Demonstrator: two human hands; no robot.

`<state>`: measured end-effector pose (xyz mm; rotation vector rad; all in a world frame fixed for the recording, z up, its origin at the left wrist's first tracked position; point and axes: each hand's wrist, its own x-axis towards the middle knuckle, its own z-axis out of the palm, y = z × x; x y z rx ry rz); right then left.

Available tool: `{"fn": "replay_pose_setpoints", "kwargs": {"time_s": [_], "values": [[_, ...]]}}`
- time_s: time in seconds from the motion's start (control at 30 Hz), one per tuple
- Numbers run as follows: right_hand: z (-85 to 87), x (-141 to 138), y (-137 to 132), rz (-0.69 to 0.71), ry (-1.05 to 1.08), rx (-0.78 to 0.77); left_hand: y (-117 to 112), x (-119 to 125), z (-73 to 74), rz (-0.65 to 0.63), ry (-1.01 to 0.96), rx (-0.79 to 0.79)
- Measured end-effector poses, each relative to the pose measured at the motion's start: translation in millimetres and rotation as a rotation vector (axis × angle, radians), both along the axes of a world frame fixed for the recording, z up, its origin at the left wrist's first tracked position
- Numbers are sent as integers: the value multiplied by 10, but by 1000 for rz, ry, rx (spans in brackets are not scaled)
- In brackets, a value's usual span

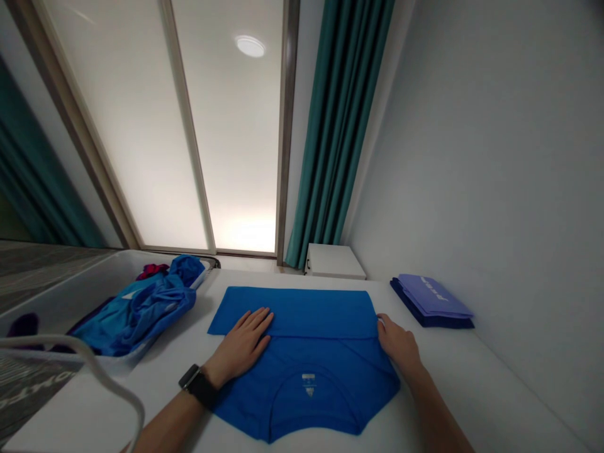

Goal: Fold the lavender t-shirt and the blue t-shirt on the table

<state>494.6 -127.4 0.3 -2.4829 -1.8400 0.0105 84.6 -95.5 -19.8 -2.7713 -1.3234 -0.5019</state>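
A blue T-shirt lies on the white table, its neckline with a printed label toward me. Its far part is folded over into a straight band across the body. My left hand rests flat on the left of that band, fingers stretched out, a dark watch on the wrist. At the band's right edge my right hand has its fingers curled, pinching the fabric near the fold. The fingertips there are partly hidden.
A white tub at the left holds crumpled clothes. Folded purple and navy garments are stacked at the right by the wall. Beyond the white table stand a white cabinet and a green curtain. A pale cable crosses the lower left.
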Motion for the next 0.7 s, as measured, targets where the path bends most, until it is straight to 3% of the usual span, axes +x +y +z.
{"fn": "replay_pose_setpoints", "kwargs": {"time_s": [0.33,0.47,0.6,0.7], "values": [[-87,105,37,61,79,8,-30,7,42,23,30,12],[-78,78,15,64,-8,56,-33,11,38,23,23,15],[3,-188,-11,146,-158,197,-37,19,58,32,48,-4],[87,-586,-38,351,-111,240,-40,30,73,38,53,-15]]}}
